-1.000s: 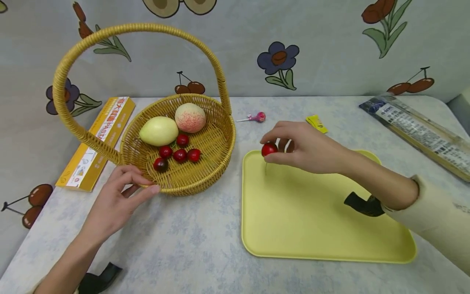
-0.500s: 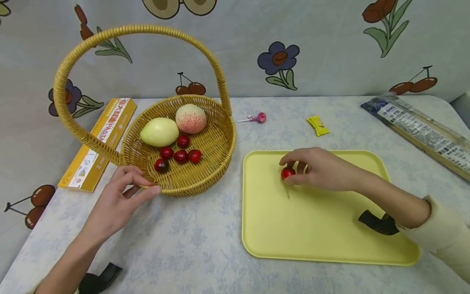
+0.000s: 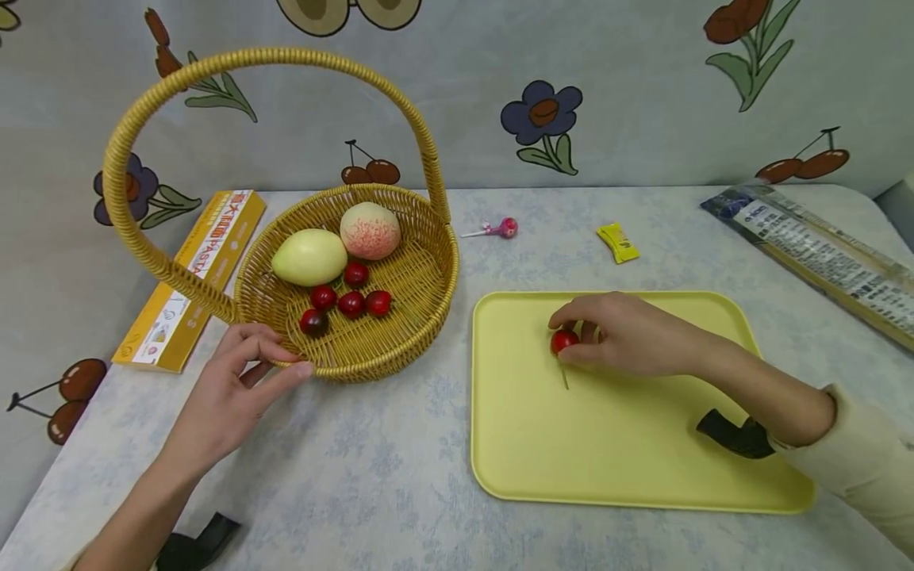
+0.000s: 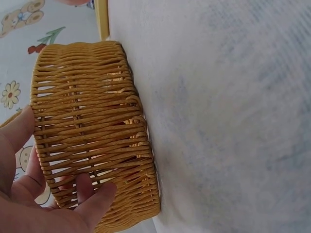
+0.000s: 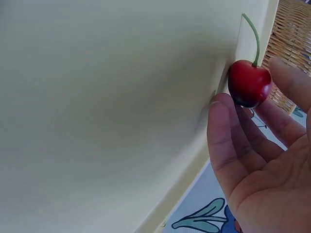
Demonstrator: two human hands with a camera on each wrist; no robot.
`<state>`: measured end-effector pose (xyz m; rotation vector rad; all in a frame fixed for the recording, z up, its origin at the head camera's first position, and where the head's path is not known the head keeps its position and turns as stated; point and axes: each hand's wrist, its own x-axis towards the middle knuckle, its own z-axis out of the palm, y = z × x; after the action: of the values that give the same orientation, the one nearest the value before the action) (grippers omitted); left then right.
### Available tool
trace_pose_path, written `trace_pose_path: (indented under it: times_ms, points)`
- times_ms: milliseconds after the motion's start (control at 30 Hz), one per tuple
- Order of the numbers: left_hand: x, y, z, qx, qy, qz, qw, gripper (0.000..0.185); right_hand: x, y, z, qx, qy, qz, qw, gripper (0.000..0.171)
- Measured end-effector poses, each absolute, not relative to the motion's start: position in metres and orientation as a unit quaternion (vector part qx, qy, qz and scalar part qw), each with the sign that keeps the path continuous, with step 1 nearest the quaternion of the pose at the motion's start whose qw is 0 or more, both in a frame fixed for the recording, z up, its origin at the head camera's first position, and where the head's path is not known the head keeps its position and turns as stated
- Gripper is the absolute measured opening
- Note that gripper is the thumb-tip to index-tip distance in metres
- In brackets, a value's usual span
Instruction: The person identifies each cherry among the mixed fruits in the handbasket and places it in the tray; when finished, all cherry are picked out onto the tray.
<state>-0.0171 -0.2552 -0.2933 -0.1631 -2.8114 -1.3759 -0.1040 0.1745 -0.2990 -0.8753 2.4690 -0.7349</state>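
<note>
In the head view, a wicker basket (image 3: 385, 361) with a tall handle stands at left, holding several dark red cherries (image 3: 351, 304), a pale yellow-green fruit (image 3: 310, 258) and a peach (image 3: 370, 231). My left hand (image 3: 232, 392) grips its near left rim; the left wrist view shows thumb and fingers on the weave. Over the yellow tray (image 3: 607, 444), my right hand (image 3: 628, 337) has a red cherry (image 3: 564, 342) between thumb and fingers. In the right wrist view, this cherry (image 5: 249, 83) is against the tray surface, its green stem pointing away from the palm.
Behind the tray lie a lollipop (image 3: 505, 228) and a yellow-wrapped candy (image 3: 618, 243). A yellow pasta box (image 3: 193, 277) rests left of the basket. At far right is a long printed packet (image 3: 814, 254). A patterned cloth (image 3: 643, 95) hangs behind the table.
My right hand has carried the cherry rightward and nearer, from the tray's far left corner further onto the tray. In the last half second it barely moved. My left hand stays on the basket rim.
</note>
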Motion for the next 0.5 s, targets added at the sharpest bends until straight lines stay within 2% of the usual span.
trace_pose_path:
  times_ms: [233, 500]
  points:
    - [-0.017, -0.255, -0.293, -0.051, -0.897, -0.439, 0.005, 0.014, -0.107, 0.173, -0.290, -0.328, 0.890, -0.260, 0.183, 0.033]
    - [-0.017, -0.254, -0.293, -0.055, -0.893, -0.446, 0.008, 0.014, -0.111, 0.146, -0.268, -0.348, 0.887, -0.267, 0.142, 0.029]
